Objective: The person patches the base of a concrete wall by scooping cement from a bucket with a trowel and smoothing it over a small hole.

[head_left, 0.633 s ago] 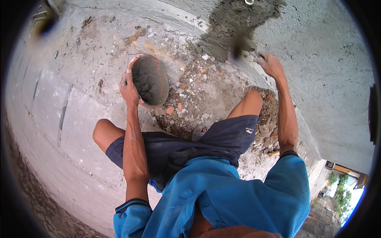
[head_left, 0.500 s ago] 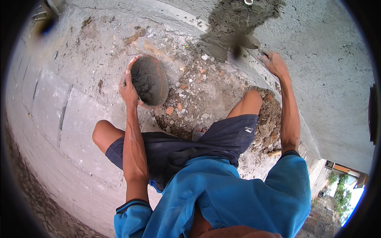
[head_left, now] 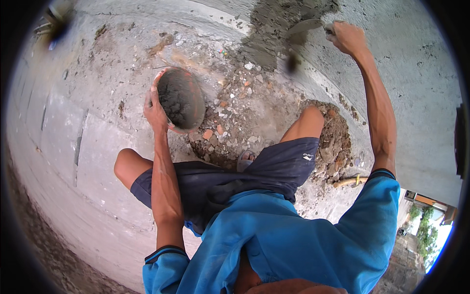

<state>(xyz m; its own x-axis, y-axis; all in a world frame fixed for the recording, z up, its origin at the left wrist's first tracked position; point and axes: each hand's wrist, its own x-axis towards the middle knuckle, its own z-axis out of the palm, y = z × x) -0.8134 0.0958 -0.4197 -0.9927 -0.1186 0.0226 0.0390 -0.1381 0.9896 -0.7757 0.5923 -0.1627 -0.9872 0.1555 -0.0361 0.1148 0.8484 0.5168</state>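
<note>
The left hand (head_left: 155,109) was clenched on the near rim of a small orange bowl (head_left: 182,100), thumb over the edge, holding it tilted above the concrete floor (head_left: 88,147) beside the rubble (head_left: 235,122). The bowl was nearly full of wet grey mortar (head_left: 174,95), so it likely weighed a good deal for its size and would pull down on the side away from the grip; the smeared rim looked slippery, and a hold with fingers underneath would probably be steadier than a pinch at the edge. The right hand (head_left: 348,38) was closed around the handle of a trowel (head_left: 306,25), whose flat blade lay against the fresh dark patch of mortar (head_left: 284,19) on the grey wall (head_left: 416,88). The blade seemed stiff and thin, best steered from the handle, while the mortar itself looked soft and sticky, apt to slump or drop in clumps. A blurred dark lump (head_left: 292,62) showed just below the patch, near the person's knee (head_left: 308,115).
</note>
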